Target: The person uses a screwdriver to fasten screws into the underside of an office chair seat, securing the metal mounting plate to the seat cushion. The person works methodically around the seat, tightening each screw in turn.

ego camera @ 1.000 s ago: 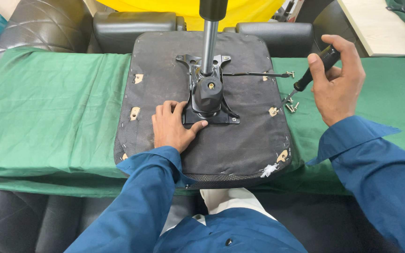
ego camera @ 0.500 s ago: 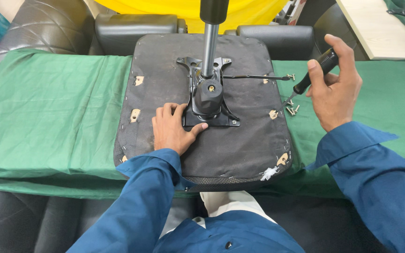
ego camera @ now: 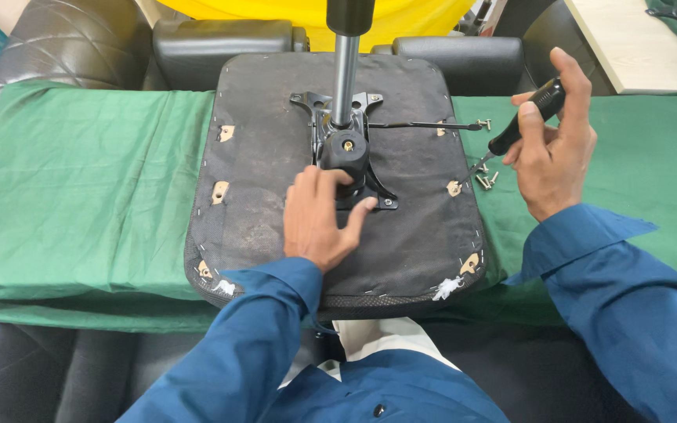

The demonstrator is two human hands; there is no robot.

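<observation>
An upturned black chair seat [ego camera: 260, 180] lies on a green cloth [ego camera: 80, 180]. A black metal mechanism plate [ego camera: 346, 149] with a steel gas-lift column [ego camera: 345, 70] is mounted at its middle. My left hand [ego camera: 319, 219] rests flat on the seat, fingers against the mechanism's base. My right hand [ego camera: 550, 149] hovers past the seat's right edge, holding a black-handled screwdriver [ego camera: 530, 113] with its tip pointing down at loose screws [ego camera: 486, 178] on the cloth. A thin lever rod [ego camera: 425, 124] sticks out to the right of the mechanism.
Black leather armrests [ego camera: 221, 39] stand behind the seat, with yellow fabric [ego camera: 307, 12] beyond. A pale wooden tabletop [ego camera: 628, 47] is at the back right. Black leather cushions [ego camera: 41, 368] lie under the cloth's near edge.
My right hand has shifted slightly with the screwdriver, staying beside the seat's right edge. My left hand remains against the mechanism.
</observation>
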